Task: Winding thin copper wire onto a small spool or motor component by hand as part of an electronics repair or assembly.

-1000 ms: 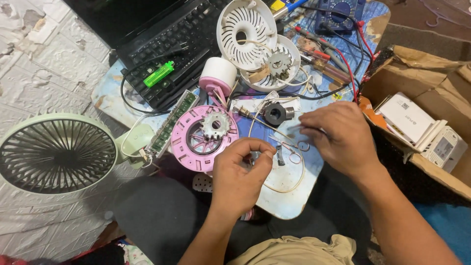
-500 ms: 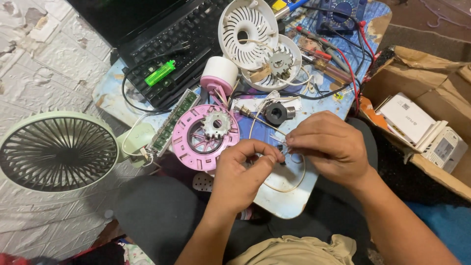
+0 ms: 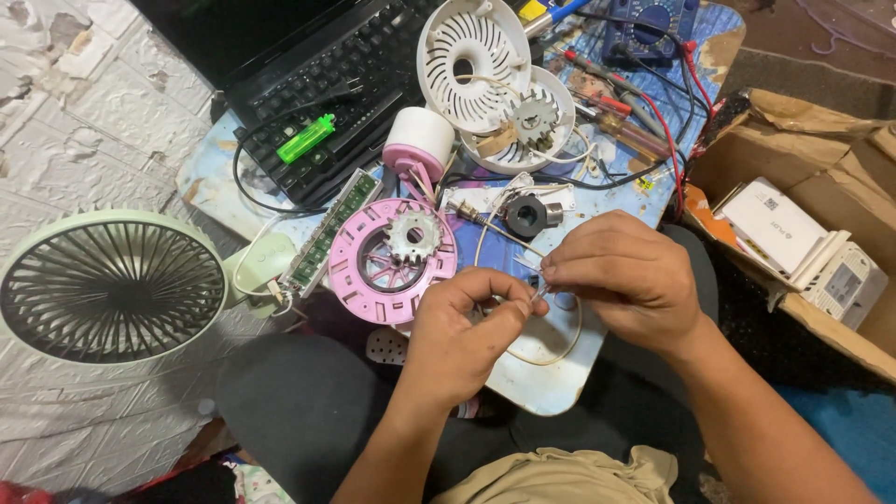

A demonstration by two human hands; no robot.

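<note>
Beside pink fan ring (image 3: 392, 261), L hand (image 3: 467, 336) & R hand (image 3: 625, 275) pinch thin wire (image 3: 541, 291).

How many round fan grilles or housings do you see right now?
3: a green fan grille on the floor at left, a white grille leaning near the laptop, a pink housing beside the left hand. Others may be hidden.

A makeshift home repair corner: a low desk (image 3: 224, 177) crowded with a laptop (image 3: 308, 84), a multimeter (image 3: 653, 23) with red and black leads at the top, opened fan housings (image 3: 467, 56), a pink rotor ring (image 3: 373, 280) and a circuit strip (image 3: 327, 233). A cardboard box (image 3: 803, 140) sits at right, and a green fan (image 3: 107, 285) rests on the floor at left.
</note>
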